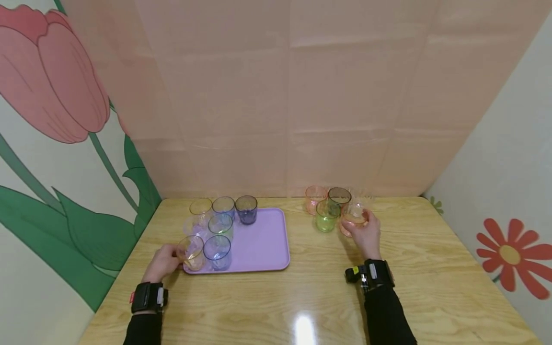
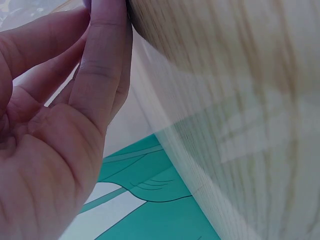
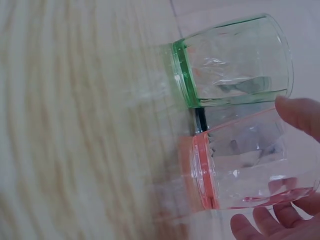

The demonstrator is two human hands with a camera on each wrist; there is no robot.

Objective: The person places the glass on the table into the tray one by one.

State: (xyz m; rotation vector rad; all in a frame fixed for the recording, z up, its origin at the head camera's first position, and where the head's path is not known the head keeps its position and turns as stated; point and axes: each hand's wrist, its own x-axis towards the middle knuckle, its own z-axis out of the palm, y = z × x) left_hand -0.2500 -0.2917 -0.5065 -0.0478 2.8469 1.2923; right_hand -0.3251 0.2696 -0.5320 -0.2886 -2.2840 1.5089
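Note:
On the purple tray [image 1: 264, 244] stand several tinted drinking glasses, among them a yellow glass [image 1: 194, 258] at its front left corner and a blue glass [image 1: 218, 258] beside it. My left hand [image 1: 161, 262] is at that corner, right by the yellow glass. Its thumb and fingers [image 2: 102, 60] meet at a sliver of purple, pinching the tray's rim. My right hand [image 1: 365, 235] grips a pink glass [image 3: 255, 165], thumb on one side and fingers around the other. The pink glass is upright, base close to the table. A green glass [image 3: 235, 65] stands close beside it.
Behind the green glass are another pink glass [image 1: 316, 203] and a brown glass [image 1: 339, 196]. A dark grey glass [image 1: 247, 213] stands at the tray's back, with more glasses to its left. The wooden table [image 1: 241, 306] ends at a beige back wall [image 1: 276, 120].

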